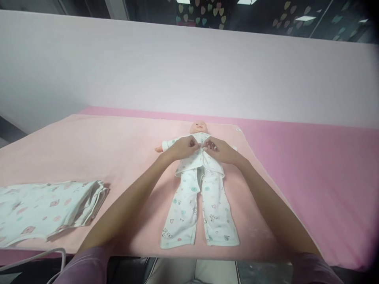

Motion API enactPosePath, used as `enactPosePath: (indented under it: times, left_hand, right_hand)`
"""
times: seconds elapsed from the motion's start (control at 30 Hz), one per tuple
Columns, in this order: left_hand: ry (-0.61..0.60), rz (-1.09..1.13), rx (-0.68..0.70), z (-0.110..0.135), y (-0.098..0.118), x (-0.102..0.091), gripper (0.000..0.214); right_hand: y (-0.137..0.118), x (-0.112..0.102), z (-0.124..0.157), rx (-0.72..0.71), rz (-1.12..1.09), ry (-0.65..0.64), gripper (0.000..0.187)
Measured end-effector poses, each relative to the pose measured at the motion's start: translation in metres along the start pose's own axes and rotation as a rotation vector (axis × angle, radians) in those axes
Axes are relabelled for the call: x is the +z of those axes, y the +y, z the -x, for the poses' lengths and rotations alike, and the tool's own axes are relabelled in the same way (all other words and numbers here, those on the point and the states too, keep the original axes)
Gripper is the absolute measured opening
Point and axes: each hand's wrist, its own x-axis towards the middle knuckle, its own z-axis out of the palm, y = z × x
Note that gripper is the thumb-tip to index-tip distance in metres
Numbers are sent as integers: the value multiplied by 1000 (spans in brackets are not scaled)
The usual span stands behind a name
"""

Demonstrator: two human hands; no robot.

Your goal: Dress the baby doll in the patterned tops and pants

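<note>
A baby doll (199, 127) lies on its back, head away from me, dressed in a white printed baby shirt (191, 161) and matching pants (183, 209). At the chest, my left hand (186, 146) pinches the shirt's front edge. My right hand (217, 149), with a ring on one finger, pinches the opposite edge close beside it. The fingertips nearly meet at the middle of the front; any fastener between them is too small to make out. Below the hands the shirt's lower front parts slightly over the pants. The doll's hand (159, 149) shows past the sleeve at left.
A folded white printed cloth (44, 209) lies at the table's left front. The doll rests on a peach mat (118, 138) over a pink surface (310, 169). A white partition (189, 71) stands behind. A pale cable (38, 255) hangs at the front left edge.
</note>
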Motion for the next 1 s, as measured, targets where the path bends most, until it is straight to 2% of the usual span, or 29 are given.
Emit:
enactPosePath:
  times: [0.1, 0.23, 0.47, 0.8, 1.0]
  left_hand:
    - [-90, 18, -42, 2, 9, 6, 32]
    - [-196, 111, -40, 5, 7, -2, 31]
    - [-199, 192, -38, 1, 1, 0, 30]
    - [-171, 237, 3, -6, -10, 5, 23]
    - [-152, 216, -37, -2, 0, 5, 26]
  right_hand:
    - [9, 4, -11, -27, -36, -45, 24]
    - [26, 6, -15, -59, -66, -93, 26]
    - [26, 6, -12, -53, -124, -89, 22]
    - [9, 8, -8, 61, -135, 7, 15]
    - [12, 1, -9, 120, -283, -74, 29]
